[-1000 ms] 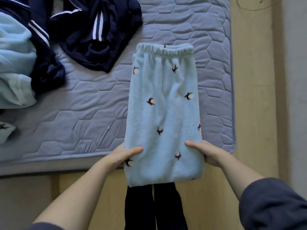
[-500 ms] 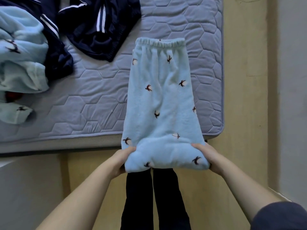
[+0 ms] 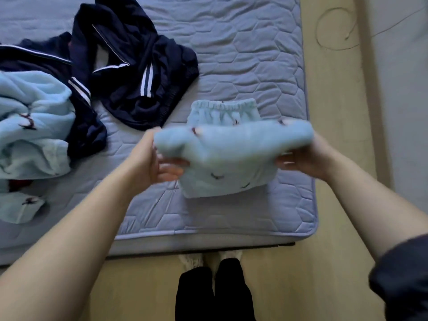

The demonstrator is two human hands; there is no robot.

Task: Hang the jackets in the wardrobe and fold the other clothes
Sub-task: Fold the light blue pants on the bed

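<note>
Hands on edges of trousers

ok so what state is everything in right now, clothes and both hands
light blue fleece pants: partly folded, near end held doubled over the waistband half, on the mattress
left hand: grips the fold's left end
right hand: grips the fold's right end
navy striped clothes: crumpled, unfolded, on the mattress
light blue fleece top: bunched, unfolded, at the left edge

I held the folded pants in both hands over the mattress, jacket at ten o'clock.
</note>
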